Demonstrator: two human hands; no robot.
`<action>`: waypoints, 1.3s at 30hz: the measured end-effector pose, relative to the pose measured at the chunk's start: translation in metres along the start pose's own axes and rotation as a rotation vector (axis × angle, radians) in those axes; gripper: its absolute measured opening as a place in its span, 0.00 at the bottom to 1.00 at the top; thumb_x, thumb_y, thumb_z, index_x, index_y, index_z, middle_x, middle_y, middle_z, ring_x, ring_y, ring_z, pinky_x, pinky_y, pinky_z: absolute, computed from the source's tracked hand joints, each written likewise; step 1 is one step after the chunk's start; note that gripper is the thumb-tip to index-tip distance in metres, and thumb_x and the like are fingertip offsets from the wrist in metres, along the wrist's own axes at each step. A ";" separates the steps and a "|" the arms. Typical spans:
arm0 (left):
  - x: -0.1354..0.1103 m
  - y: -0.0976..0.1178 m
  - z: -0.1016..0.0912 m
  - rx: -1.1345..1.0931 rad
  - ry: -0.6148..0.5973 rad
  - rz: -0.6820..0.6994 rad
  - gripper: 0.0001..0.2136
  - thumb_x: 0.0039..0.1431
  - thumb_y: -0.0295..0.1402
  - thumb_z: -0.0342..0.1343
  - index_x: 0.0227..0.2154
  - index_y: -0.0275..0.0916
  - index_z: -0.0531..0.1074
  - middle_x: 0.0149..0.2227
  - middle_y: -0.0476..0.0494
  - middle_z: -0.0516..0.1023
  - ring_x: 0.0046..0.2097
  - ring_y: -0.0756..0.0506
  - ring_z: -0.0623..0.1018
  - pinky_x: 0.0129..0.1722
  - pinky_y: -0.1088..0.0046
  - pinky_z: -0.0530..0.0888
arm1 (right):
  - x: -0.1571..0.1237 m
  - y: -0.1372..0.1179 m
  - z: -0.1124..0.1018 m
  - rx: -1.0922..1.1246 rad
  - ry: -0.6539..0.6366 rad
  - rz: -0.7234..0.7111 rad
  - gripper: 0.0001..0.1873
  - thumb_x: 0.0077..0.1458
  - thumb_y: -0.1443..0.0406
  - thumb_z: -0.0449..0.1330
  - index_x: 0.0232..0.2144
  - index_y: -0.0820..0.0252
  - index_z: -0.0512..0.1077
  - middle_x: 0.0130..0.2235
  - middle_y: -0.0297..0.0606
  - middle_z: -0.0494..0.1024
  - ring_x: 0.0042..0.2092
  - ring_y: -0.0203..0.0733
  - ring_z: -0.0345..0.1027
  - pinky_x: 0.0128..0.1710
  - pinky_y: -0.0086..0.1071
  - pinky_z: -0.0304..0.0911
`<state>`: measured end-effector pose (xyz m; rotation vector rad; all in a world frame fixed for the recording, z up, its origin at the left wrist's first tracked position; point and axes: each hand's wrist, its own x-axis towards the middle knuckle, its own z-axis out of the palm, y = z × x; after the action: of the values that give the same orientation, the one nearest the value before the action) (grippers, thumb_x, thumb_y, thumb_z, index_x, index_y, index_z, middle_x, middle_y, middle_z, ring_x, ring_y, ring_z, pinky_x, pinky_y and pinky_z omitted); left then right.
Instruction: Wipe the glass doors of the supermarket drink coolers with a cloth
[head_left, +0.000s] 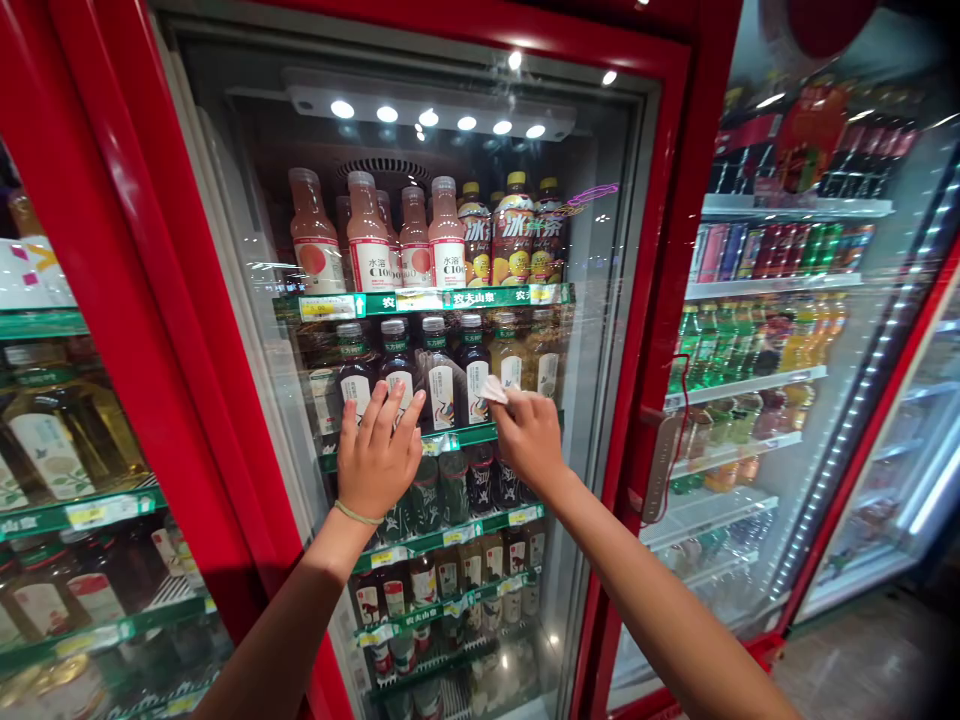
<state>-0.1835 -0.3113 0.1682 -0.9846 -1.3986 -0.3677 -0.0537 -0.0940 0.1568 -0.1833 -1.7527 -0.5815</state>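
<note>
In front of me is the glass door of a red-framed drinks fridge. My left hand, with a thin band at the wrist, lies against the glass with its fingers spread and nothing in it. To its right, my right hand is closed on a crumpled white tissue, which is at the glass surface. Behind the door, dark bottles with white labels stand on the shelf at hand height. Pink bottles and yellow-capped tea bottles stand one shelf higher.
A red upright parts this door from another drinks fridge on the left. On the right, a door handle with a red cord sits before an adjoining fridge stocked with cans and bottles. Grey floor shows at lower right.
</note>
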 end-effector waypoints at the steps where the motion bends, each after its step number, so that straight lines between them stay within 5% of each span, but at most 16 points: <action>1: 0.000 0.000 0.000 -0.004 0.000 -0.001 0.32 0.66 0.30 0.59 0.71 0.44 0.60 0.68 0.37 0.68 0.73 0.38 0.62 0.75 0.51 0.50 | -0.001 0.005 0.000 -0.017 0.011 0.063 0.22 0.67 0.72 0.54 0.61 0.59 0.70 0.47 0.48 0.74 0.46 0.49 0.61 0.43 0.40 0.57; 4: 0.001 0.000 0.000 -0.006 0.006 0.000 0.32 0.65 0.30 0.59 0.71 0.44 0.59 0.68 0.37 0.68 0.72 0.37 0.62 0.75 0.51 0.51 | -0.009 0.014 0.000 -0.052 0.044 0.256 0.24 0.65 0.75 0.51 0.61 0.64 0.69 0.45 0.49 0.73 0.44 0.49 0.61 0.43 0.39 0.57; 10: 0.000 0.000 0.000 -0.010 0.010 0.004 0.34 0.65 0.30 0.60 0.72 0.46 0.57 0.69 0.37 0.67 0.73 0.37 0.62 0.75 0.51 0.50 | -0.017 0.020 0.001 0.006 -0.013 0.021 0.22 0.65 0.73 0.55 0.60 0.60 0.71 0.48 0.48 0.73 0.47 0.50 0.62 0.44 0.40 0.58; 15: 0.001 0.000 -0.001 -0.010 0.007 0.006 0.34 0.64 0.29 0.61 0.71 0.44 0.58 0.69 0.36 0.67 0.73 0.37 0.61 0.75 0.51 0.50 | -0.019 0.035 0.006 -0.071 0.046 0.333 0.27 0.65 0.76 0.50 0.63 0.61 0.67 0.46 0.49 0.72 0.45 0.49 0.62 0.45 0.40 0.60; 21: 0.000 0.000 -0.001 -0.019 0.002 0.000 0.35 0.64 0.29 0.61 0.72 0.47 0.57 0.70 0.38 0.65 0.73 0.37 0.61 0.75 0.51 0.51 | -0.015 0.042 0.010 -0.015 -0.053 0.139 0.27 0.65 0.73 0.54 0.65 0.58 0.67 0.49 0.50 0.72 0.48 0.50 0.63 0.47 0.41 0.60; 27: 0.000 0.000 -0.002 -0.011 0.012 -0.001 0.35 0.64 0.28 0.61 0.72 0.47 0.57 0.70 0.38 0.66 0.72 0.36 0.63 0.74 0.49 0.53 | -0.023 0.077 0.012 -0.177 0.050 0.468 0.27 0.65 0.74 0.47 0.64 0.65 0.68 0.45 0.52 0.72 0.43 0.50 0.63 0.42 0.41 0.60; 33: -0.001 0.001 0.000 0.002 0.019 0.002 0.36 0.63 0.28 0.62 0.72 0.47 0.57 0.70 0.38 0.65 0.72 0.36 0.63 0.75 0.50 0.52 | -0.034 0.078 0.010 -0.123 -0.055 0.238 0.28 0.65 0.74 0.48 0.65 0.61 0.66 0.46 0.49 0.73 0.44 0.48 0.64 0.45 0.40 0.63; 39: -0.003 -0.001 0.001 0.022 0.016 0.008 0.36 0.62 0.29 0.62 0.72 0.46 0.57 0.70 0.37 0.65 0.73 0.36 0.62 0.75 0.50 0.52 | -0.038 0.109 0.013 -0.206 -0.034 0.503 0.29 0.62 0.75 0.47 0.64 0.68 0.66 0.45 0.52 0.71 0.42 0.50 0.63 0.41 0.40 0.61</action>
<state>-0.1854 -0.3121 0.1660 -0.9674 -1.3811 -0.3532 -0.0084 0.0128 0.1495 -0.7577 -1.5940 -0.3869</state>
